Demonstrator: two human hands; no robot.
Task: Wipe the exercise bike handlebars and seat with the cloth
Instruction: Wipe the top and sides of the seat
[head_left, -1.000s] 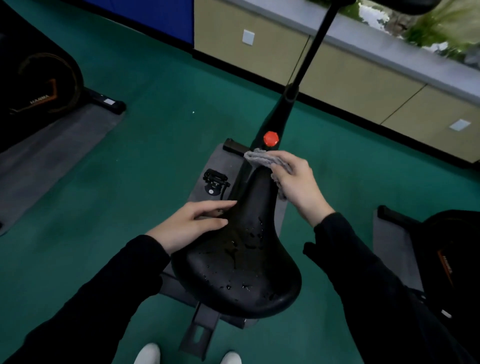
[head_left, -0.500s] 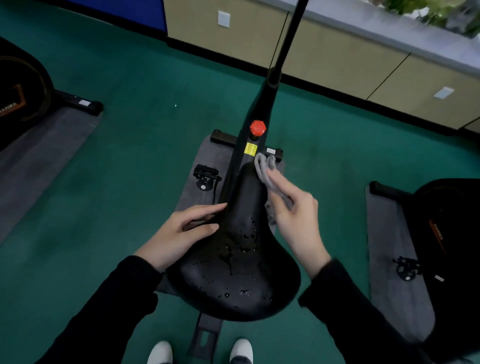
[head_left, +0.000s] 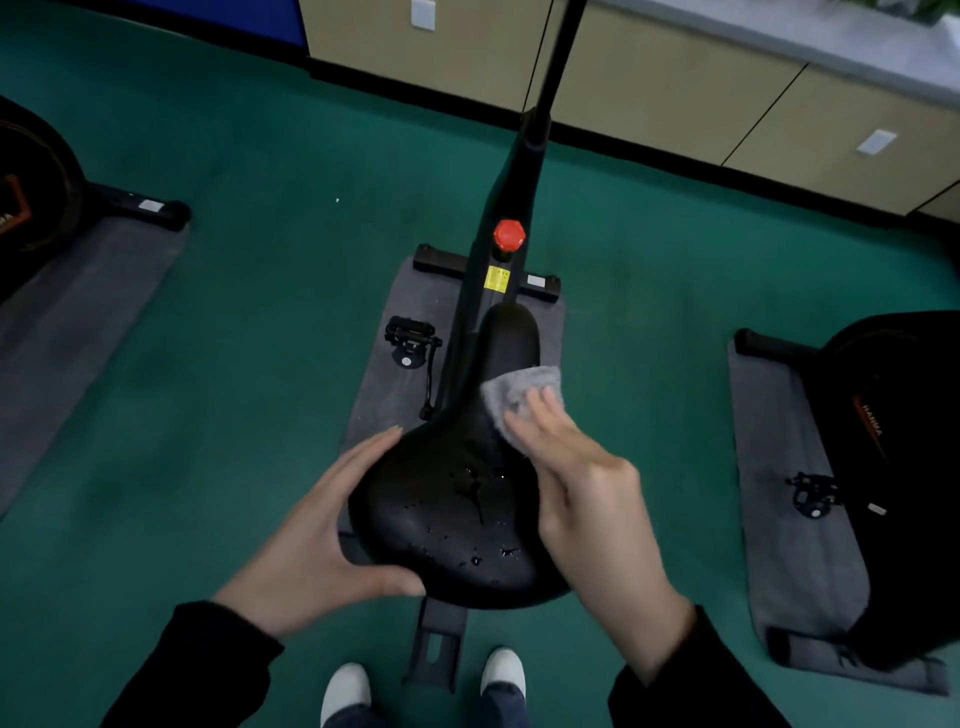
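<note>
At the centre of the view: black seat (head_left: 457, 514), narrow nose toward 12 o'clock, broad rear toward 6 o'clock, beaded with water droplets (head_left: 475, 558) across the rear half. Pressed onto the right flank of the nose, about 1 o'clock from the seat's middle: grey cloth (head_left: 519, 389), bunched, one edge poking out past the fingertips. Laid flat over it, fingers extended, nothing clenched: right hand (head_left: 587, 483), reaching in from 5 o'clock, thumb out of sight. Wrapped round the seat's rear left corner, at 8 o'clock: left hand (head_left: 322, 530), fingers running up the left edge, thumb hooked against the back rim, grasping the seat. Dark sleeves at both wrists. Just beyond the nose, at 12 o'clock: yellow label (head_left: 497, 279), then red knob (head_left: 509, 235), both on the black frame (head_left: 511, 171), with a slim post (head_left: 558, 52) rising out of the top edge. At 11 o'clock from the seat, pedal (head_left: 409, 332) hanging over the grey mat (head_left: 379, 400) under the bike. Straight down at 6 o'clock, two white shoes (head_left: 345, 688) on green floor (head_left: 249, 338). Well apart at 9 o'clock and 3 o'clock: left bike (head_left: 36, 202) and right bike (head_left: 898, 467), each on its own grey mat. Along the top, from 11 round to 2 o'clock: beige cabinets (head_left: 649, 88).
</note>
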